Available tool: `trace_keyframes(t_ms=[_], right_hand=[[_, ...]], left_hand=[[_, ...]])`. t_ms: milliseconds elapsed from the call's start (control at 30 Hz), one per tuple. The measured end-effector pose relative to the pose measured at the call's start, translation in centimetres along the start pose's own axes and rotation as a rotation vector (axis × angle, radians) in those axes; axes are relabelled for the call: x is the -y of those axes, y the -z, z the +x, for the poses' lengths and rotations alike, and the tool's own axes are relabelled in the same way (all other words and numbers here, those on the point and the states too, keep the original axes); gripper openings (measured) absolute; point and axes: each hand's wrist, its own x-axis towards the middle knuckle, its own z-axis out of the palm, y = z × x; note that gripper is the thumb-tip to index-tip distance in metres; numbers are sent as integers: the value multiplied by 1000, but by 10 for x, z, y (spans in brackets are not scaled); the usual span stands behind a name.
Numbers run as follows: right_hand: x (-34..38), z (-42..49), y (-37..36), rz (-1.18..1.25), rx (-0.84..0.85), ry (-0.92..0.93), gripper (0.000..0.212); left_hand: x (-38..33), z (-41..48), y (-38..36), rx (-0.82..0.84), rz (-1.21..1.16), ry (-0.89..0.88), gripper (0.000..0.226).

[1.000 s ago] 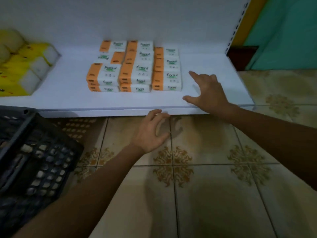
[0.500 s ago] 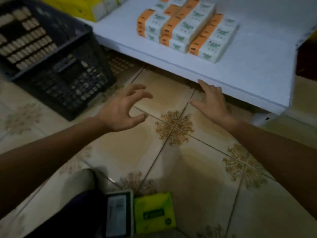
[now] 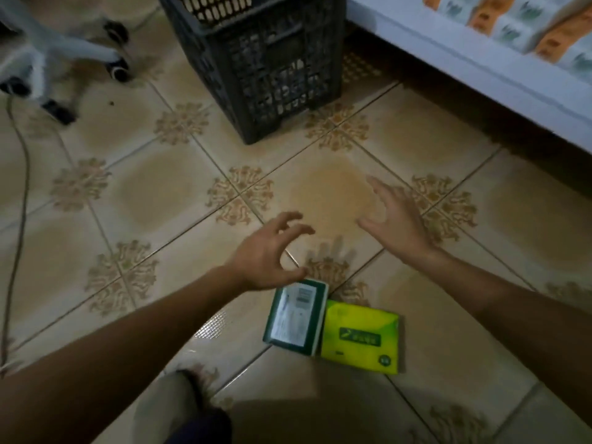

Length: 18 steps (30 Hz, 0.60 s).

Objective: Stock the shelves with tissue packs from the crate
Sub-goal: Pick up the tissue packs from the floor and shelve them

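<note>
Green pack: a dark green tissue pack lies flat on the floor, with its white label side up.
Yellow-green pack: a bright yellow-green tissue pack lies flat right beside the green one, on its right, and their edges touch.
Left hand: the left hand hangs just above the top end of the green pack. Its fingers are curled and spread like a claw. It holds nothing.
Right hand: the right hand is over a bare tile, away from both packs. Its fingers are spread wide and the palm faces the left hand. It holds nothing.
Crate: a dark plastic crate with lots of little holes stands on the floor at the top, well away from the hands. I cannot tell what is inside it.
Shelf: a white shelf runs across the top right corner, close to the crate.
Packs on the shelf: orange and white tissue packs sit in rows on the shelf.
Floor: tan tiles with flower shapes at the corners.
Chair base: grey legs with black wheels show at the top left, blurry.
Cord: a thin cord runs down the left side of the floor.
</note>
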Motion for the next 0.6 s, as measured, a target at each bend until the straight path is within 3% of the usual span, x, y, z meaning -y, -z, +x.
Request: trace_keyframes(t_ms=[167, 267, 333, 433, 500, 600], right_hand=[[17, -31, -45, 29, 188, -7, 68], [18, -51, -62, 41, 334, -29, 57], [18, -62, -71, 20, 466, -20, 54], [15, -66, -80, 65, 521, -37, 51], [15, -62, -76, 176, 444, -137, 53], [15, -51, -59, 301, 281, -250, 54]], left_hand=[[19, -59, -65, 250, 96, 106, 111], [22, -76, -95, 289, 189, 114, 116], [22, -73, -99, 246, 198, 91, 110], [26, -61, -95, 105, -11, -5, 91], [31, -53, -90, 47, -159, -67, 77], [35, -41, -78, -48, -392, 1, 60]])
